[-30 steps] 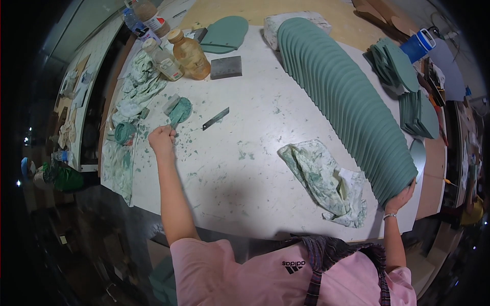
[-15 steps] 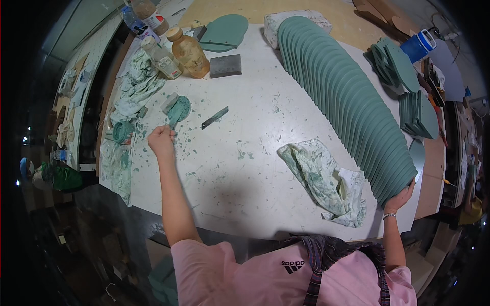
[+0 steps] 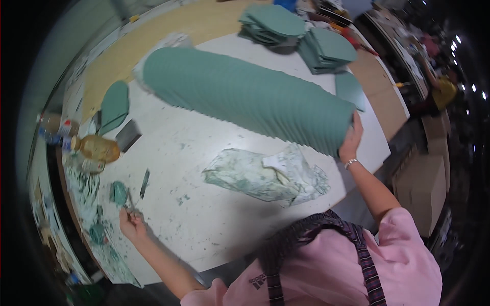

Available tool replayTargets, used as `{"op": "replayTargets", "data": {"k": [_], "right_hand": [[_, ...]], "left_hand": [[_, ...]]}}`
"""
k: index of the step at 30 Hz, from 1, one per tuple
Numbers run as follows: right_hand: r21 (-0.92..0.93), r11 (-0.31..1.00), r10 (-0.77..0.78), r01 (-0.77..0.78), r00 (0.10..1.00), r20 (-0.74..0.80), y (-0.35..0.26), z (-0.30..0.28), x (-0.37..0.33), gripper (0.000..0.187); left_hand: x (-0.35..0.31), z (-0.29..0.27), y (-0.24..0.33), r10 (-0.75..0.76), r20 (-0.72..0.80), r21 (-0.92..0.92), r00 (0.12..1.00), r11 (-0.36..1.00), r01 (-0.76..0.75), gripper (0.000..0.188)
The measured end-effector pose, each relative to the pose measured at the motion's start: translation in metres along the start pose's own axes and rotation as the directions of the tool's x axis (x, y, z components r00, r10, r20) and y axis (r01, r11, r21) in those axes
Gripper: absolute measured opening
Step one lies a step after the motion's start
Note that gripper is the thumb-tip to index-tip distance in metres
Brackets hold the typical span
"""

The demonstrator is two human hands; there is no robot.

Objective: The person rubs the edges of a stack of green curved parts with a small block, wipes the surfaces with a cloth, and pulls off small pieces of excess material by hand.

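A long overlapping row of flat green round-ended boards lies across the white table, its far end against a pale wrapped block. My right hand cups the right end of the row, thumb side up, fingers wrapped around its edge. At the lower left, my left hand has its fingers curled at the handle of a flat tool coated with green paste; blur softens the grip. Nearby lie a dark metal scraper blade and a small green-smeared pot. A stained cloth rests in front of the row.
Bottles, including an amber one, stand at the left edge beside a grey block and a green board. Stacked green boards sit at the far right. Cardboard boxes stand beyond the table's right edge.
The view has swung to the right, so the table appears turned. My right hand stays at the end of the row, and my left hand stays beside the paste-coated tool.
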State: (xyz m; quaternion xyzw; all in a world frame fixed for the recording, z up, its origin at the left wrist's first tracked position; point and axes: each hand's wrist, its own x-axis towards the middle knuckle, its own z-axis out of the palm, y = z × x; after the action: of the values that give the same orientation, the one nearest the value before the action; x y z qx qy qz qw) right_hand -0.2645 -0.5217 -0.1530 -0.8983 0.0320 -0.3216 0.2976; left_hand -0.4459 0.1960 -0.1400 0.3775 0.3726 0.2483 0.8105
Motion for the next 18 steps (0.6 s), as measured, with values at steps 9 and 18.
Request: {"op": "replayTargets", "data": {"k": [9,18], "right_hand": [[-0.028,0.998,0.056,-0.056,0.998,0.013,-0.015,-0.014,0.007,0.059],[0.070,0.988,0.132,-0.137,0.989,0.073,-0.017,-0.021,0.011,0.063]], "left_hand": [[-0.094,0.173,-0.074,-0.154,0.410,0.024,0.899,0.987,0.158,0.012],[-0.204,0.298,-0.178,-0.421,0.603,0.098,0.677,0.882,0.461,0.015]]}}
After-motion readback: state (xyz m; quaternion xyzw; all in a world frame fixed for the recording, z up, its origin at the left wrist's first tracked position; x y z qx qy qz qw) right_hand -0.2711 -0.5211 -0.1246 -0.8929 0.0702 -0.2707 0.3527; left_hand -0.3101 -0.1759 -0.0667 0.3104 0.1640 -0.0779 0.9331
